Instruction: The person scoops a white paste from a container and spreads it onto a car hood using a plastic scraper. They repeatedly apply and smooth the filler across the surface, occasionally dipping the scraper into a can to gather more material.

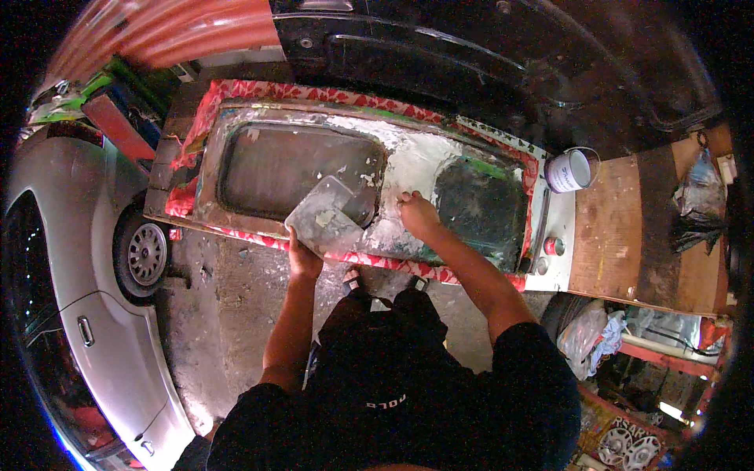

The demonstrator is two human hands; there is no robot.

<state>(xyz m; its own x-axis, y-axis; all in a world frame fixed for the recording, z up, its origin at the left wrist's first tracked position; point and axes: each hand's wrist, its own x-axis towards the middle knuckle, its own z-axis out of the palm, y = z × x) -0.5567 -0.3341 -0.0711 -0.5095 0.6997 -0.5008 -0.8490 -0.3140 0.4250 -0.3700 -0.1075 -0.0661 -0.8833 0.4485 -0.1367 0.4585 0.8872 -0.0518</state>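
Note:
My left hand (301,255) grips the near edge of a translucent flat plastic board (323,213) smeared with white paste. The board is held tilted over the near side of a long, worn panel (208,169) with two dark recesses. White paste (416,161) coats the strip between those recesses. Over the near part of this strip, the fingers of my right hand (418,213) are pinched together. Whatever they hold, if anything, is too small or hidden to make out. A red-and-white patterned cloth (182,196) shows around the panel's edges.
A white pail with a wire handle (569,170) stands right of the panel, with a small red can (554,246) nearer me. Wooden boards (605,228) extend rightward, where a plastic bag (699,188) hangs. A silver car (110,330) is at left; a dark vehicle body (455,55) lies beyond.

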